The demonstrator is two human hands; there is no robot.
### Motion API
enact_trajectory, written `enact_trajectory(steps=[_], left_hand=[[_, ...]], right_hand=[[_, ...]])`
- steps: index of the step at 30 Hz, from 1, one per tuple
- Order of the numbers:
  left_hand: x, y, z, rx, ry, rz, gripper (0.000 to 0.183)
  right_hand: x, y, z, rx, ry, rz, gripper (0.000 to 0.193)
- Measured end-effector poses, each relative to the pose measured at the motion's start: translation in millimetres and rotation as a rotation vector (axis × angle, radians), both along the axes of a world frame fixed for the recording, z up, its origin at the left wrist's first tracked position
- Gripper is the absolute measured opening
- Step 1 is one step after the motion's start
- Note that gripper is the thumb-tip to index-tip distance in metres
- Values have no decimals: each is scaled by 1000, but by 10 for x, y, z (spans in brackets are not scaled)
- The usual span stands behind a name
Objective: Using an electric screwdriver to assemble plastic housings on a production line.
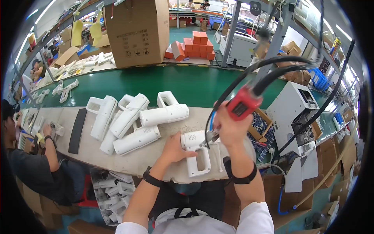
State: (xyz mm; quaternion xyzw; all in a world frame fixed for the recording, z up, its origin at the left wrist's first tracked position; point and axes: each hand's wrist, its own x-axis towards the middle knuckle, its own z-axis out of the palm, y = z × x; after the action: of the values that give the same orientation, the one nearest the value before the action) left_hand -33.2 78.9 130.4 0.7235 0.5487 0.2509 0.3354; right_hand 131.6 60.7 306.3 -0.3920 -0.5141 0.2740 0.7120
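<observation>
We look out over a brightly lit, crowded workshop with a smooth green floor [183, 35].
Nearest us runs a long workbench with a pale, worn top [89, 150], and along its far side stretches a broad, glossy green surface [218, 84]; the wide lens bows both. A slanting grey metal post [230, 34] rises beyond, with a distant long bench edged in orange [210, 13] farther back. Above us to the right we see slim white tube lights [344, 32], with others at upper left. Low on our left sits a red seat [86, 195], partly hidden.
</observation>
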Motion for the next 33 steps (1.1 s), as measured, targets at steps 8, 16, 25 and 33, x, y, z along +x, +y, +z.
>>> enact_trajectory(steps=[8, 16, 25, 33], left_hand=[[191, -116, -226, 118, 62, 16, 104], [186, -112, -231, 127, -16, 20, 93], [236, -128, -175, 112, 9, 2, 85], [292, -112, -281, 91, -55, 120, 104]], right_hand=[[-313, 246, 95, 43, -2, 43, 13], [-402, 515, -156, -7, 75, 92, 13], [-428, 564, -442, -17, -26, 37, 10], [-301, 56, 122, 73, 69, 136, 9]])
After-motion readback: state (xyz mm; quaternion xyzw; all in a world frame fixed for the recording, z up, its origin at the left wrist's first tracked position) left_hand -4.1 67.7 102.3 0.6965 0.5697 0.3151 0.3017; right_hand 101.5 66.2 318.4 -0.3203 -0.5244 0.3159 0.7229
